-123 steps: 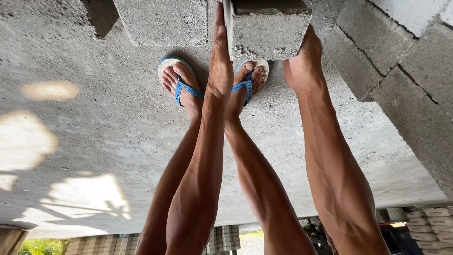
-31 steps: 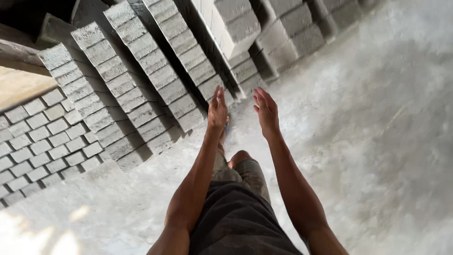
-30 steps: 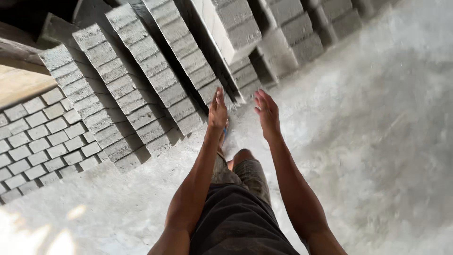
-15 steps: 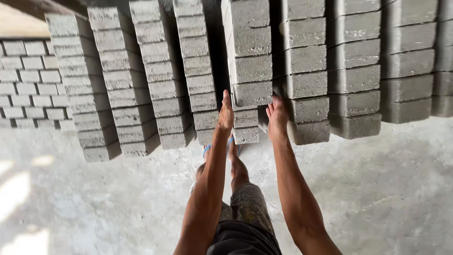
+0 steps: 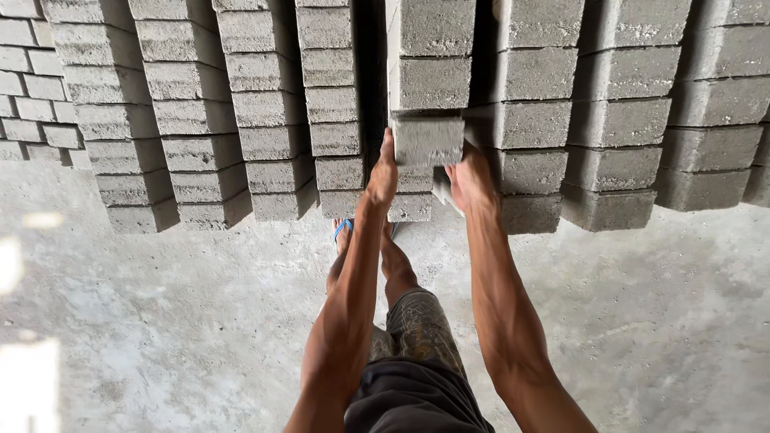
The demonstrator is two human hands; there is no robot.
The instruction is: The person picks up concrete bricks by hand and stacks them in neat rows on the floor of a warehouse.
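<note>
Grey concrete fills the view — rows of stacked blocks [image 5: 200, 120] stand on a rough cement floor [image 5: 160, 321], running side by side across the top of the picture. Both bare hands are on one block [image 5: 427, 140], the nearest in its row, in the middle of the view. On one side of it the left hand [image 5: 383, 175] presses flat, fingers together and pointing along its face. Against the opposite side sits the right hand [image 5: 469, 180], its fingers curled around the block's near corner and partly hidden behind it. So the block sits clamped between the two palms, touching the next block [image 5: 433, 80] in the same row. Below the arms show dark shorts [image 5: 409, 393], bare legs and a blue sandal [image 5: 343, 228] on the floor — just beside the foot of the row.
</note>
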